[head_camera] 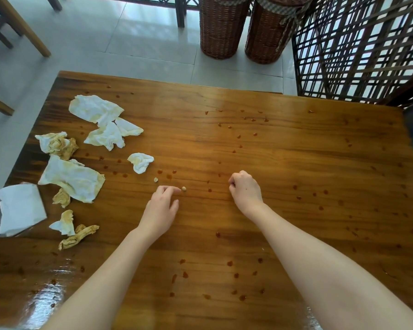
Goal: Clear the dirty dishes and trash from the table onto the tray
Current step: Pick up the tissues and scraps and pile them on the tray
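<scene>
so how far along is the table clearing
Done: no dishes show on the table. In hand: the left hand reaches for a small pale scrap, with a second scrap just beyond it. The right hand is curled, its contents hidden. Left: stained napkins lie scattered along the left side by a tissue pack, and sauce drops dot the wood. No tray is in view.

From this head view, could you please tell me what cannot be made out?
- Right hand: its curled fingers face down, so the hand itself hides whether it holds anything.
- Pale crumb beside the left hand: too small to identify.
- Tissue pack: cut off by the left edge.
- Tray: nowhere in the head view.
</scene>
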A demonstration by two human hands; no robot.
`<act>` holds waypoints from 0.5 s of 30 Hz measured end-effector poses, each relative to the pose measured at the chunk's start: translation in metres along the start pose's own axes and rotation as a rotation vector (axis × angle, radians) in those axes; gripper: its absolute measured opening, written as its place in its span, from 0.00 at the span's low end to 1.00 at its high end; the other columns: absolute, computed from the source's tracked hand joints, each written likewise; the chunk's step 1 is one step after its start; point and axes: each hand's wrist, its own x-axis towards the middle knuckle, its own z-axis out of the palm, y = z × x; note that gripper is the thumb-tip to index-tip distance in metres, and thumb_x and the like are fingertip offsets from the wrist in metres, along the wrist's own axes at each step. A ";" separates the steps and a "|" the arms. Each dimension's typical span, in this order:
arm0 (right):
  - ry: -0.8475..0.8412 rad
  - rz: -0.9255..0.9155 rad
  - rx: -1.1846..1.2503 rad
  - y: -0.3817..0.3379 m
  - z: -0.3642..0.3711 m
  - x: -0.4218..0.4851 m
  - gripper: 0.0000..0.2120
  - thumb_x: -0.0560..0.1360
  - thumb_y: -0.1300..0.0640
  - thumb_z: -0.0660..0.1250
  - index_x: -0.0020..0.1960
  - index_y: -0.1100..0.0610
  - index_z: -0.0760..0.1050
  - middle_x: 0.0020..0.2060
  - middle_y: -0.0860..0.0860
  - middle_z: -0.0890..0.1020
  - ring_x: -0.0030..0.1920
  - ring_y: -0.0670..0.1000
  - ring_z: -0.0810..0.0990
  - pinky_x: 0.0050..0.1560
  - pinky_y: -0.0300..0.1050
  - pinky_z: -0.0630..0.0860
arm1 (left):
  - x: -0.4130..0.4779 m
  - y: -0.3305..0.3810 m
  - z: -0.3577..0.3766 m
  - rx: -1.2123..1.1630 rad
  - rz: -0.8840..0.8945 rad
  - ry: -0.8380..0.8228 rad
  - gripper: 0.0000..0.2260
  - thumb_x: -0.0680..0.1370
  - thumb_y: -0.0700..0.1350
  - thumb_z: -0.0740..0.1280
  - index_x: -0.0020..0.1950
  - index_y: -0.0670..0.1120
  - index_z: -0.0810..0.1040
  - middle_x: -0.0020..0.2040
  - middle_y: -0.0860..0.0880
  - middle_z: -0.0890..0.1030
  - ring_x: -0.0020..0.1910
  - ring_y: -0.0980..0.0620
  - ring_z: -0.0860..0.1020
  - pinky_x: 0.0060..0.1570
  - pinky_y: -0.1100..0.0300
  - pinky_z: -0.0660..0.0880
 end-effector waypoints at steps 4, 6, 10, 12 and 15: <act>-0.008 -0.010 0.013 0.000 -0.005 -0.007 0.06 0.78 0.64 0.63 0.49 0.61 0.79 0.44 0.52 0.75 0.40 0.51 0.77 0.43 0.43 0.79 | -0.005 0.001 0.002 0.012 0.008 -0.001 0.15 0.81 0.43 0.61 0.68 0.48 0.71 0.68 0.49 0.69 0.67 0.51 0.70 0.65 0.55 0.71; -0.026 -0.014 0.009 0.000 -0.007 -0.012 0.07 0.78 0.64 0.62 0.49 0.61 0.79 0.44 0.52 0.74 0.40 0.51 0.77 0.44 0.46 0.79 | -0.009 0.001 0.004 0.016 0.014 -0.004 0.15 0.81 0.43 0.61 0.68 0.48 0.71 0.68 0.49 0.69 0.66 0.50 0.70 0.65 0.54 0.71; -0.043 -0.016 -0.006 0.001 -0.011 -0.022 0.06 0.78 0.65 0.62 0.47 0.62 0.79 0.44 0.53 0.75 0.40 0.52 0.77 0.44 0.45 0.79 | -0.015 0.003 0.008 0.027 0.018 -0.002 0.15 0.81 0.43 0.61 0.68 0.48 0.72 0.68 0.49 0.69 0.67 0.50 0.70 0.65 0.54 0.71; -0.053 -0.015 -0.010 0.001 -0.012 -0.026 0.06 0.78 0.65 0.63 0.46 0.61 0.79 0.44 0.53 0.75 0.40 0.51 0.77 0.44 0.44 0.78 | -0.018 0.004 0.010 0.035 0.026 -0.002 0.15 0.81 0.43 0.61 0.68 0.48 0.72 0.69 0.49 0.69 0.67 0.51 0.70 0.65 0.55 0.71; -0.074 -0.025 -0.024 0.003 -0.011 -0.033 0.07 0.78 0.65 0.62 0.45 0.61 0.78 0.43 0.53 0.75 0.40 0.51 0.77 0.45 0.44 0.79 | -0.021 0.005 0.013 0.064 0.030 0.002 0.15 0.81 0.44 0.61 0.68 0.48 0.72 0.69 0.49 0.69 0.66 0.51 0.70 0.64 0.55 0.72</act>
